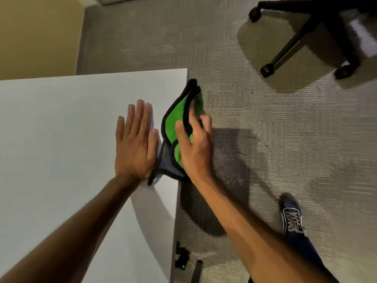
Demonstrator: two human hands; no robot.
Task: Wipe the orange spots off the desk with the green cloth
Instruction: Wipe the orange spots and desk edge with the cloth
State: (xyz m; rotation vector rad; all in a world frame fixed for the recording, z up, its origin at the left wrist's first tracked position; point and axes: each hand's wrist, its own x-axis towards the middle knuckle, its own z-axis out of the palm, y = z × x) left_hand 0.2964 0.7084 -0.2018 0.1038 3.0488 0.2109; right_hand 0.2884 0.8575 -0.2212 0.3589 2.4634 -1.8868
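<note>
The green cloth, black-edged with a grey underside, is folded at the right edge of the white desk and hangs partly past it. My right hand holds the cloth, thumb on the green face and fingers curled behind the fold. My left hand lies flat on the desk with fingers together, its thumb side touching the cloth's left edge and pinning its grey corner. No orange spots show on the visible desk surface.
Grey carpet spreads to the right of the desk. A black office chair base with castors stands at the upper right. My shoe is on the carpet at the lower right. A yellow wall rises behind the desk.
</note>
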